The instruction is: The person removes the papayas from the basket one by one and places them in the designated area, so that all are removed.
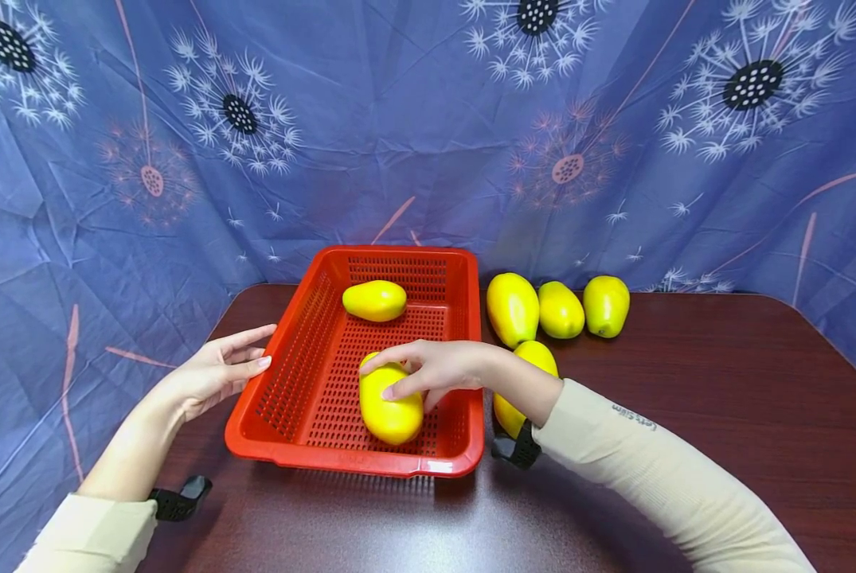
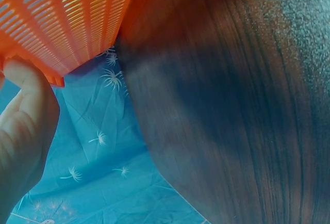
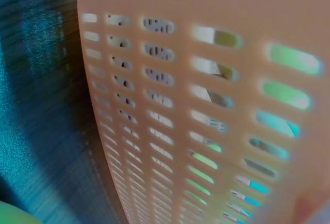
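A red plastic basket (image 1: 356, 460) with slotted walls stands on the table. At its left rim my left hand (image 1: 216, 374) holds on, thumb and forefinger at the edge and other fingers partly hidden below; in the left wrist view this hand (image 2: 26, 126) meets the rim beside the basket's wall (image 2: 77, 22). Reaching over the right wall, my right hand (image 1: 435, 370) grips a yellow papaya (image 1: 392, 418) from above, inside the basket. Farther back in it lies another papaya (image 1: 375, 301). The basket's side (image 3: 170, 105) fills the right wrist view, hiding the grip.
Right of the basket, several yellow-green papayas lie on the table: a long one (image 1: 512, 309), two smaller ones (image 1: 560, 310) (image 1: 607, 306) and another (image 1: 537, 358) partly behind the right forearm. A blue patterned cloth (image 1: 413, 119) hangs behind the dark wooden table (image 1: 721, 374).
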The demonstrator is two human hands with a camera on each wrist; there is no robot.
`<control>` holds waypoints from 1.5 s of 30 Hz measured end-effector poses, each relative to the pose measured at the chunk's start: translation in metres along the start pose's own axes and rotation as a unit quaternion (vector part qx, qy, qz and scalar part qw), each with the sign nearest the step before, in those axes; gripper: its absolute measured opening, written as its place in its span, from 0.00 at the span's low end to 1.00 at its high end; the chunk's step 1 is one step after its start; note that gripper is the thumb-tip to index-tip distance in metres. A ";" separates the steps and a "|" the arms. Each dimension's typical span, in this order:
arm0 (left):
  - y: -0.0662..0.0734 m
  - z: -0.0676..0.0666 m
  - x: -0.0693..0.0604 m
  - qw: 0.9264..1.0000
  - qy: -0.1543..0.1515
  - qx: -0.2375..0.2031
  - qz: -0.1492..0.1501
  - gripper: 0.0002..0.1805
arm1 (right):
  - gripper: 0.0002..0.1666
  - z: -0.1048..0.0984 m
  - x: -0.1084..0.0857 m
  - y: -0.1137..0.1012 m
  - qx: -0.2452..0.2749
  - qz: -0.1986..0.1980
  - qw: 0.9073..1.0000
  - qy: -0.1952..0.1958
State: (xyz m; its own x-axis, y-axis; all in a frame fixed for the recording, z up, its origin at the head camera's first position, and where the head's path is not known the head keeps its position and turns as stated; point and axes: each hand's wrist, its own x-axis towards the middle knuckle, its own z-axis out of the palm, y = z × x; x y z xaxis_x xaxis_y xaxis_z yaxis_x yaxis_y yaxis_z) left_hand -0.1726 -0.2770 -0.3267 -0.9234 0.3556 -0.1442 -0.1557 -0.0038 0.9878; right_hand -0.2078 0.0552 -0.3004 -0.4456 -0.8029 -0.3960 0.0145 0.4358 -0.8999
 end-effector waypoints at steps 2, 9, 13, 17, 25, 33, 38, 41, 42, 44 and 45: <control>0.000 0.000 0.000 1.000 0.002 0.002 -0.002 0.28 | 0.27 -0.002 -0.002 0.000 0.001 -0.010 1.000 -0.002; -0.001 0.000 0.000 1.000 0.002 0.003 0.000 0.29 | 0.29 -0.007 -0.012 -0.006 -0.007 -0.028 1.000 0.007; -0.001 -0.001 0.001 1.000 0.003 0.003 0.000 0.30 | 0.29 -0.010 -0.018 -0.010 -0.003 -0.037 0.999 0.021; -0.001 0.000 0.001 1.000 0.004 0.005 -0.002 0.31 | 0.29 -0.014 -0.024 -0.013 0.010 -0.044 0.999 0.025; 0.000 0.001 0.000 1.000 0.006 0.010 -0.003 0.31 | 0.31 -0.025 -0.041 -0.019 0.027 -0.070 0.997 0.027; 0.001 0.000 0.000 1.000 0.007 0.012 -0.006 0.32 | 0.31 -0.034 -0.060 -0.020 0.036 -0.076 0.995 0.062; 0.002 0.001 0.000 1.000 0.007 0.011 -0.007 0.32 | 0.32 -0.041 -0.072 -0.017 0.035 -0.070 0.994 0.073; 0.002 0.002 0.000 1.000 0.007 0.010 -0.007 0.32 | 0.32 -0.045 -0.080 -0.014 0.038 -0.065 0.994 0.083; 0.002 0.002 0.000 1.000 0.007 0.010 -0.008 0.32 | 0.33 -0.047 -0.083 -0.012 0.041 -0.063 0.993 0.088; 0.003 0.002 0.000 1.000 0.007 0.012 -0.009 0.34 | 0.33 -0.050 -0.089 -0.009 0.046 -0.060 0.992 0.099; 0.003 0.002 0.000 1.000 0.008 0.014 -0.010 0.35 | 0.33 -0.052 -0.091 -0.007 0.046 -0.059 0.992 0.104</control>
State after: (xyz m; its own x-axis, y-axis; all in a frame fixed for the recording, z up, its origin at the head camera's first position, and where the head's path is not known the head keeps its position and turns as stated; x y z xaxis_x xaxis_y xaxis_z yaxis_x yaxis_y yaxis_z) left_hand -0.1721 -0.2749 -0.3238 -0.9254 0.3412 -0.1651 -0.1651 0.0293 0.9858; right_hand -0.2135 0.1466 -0.2480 -0.6240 -0.7403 -0.2500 0.0298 0.2972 -0.9544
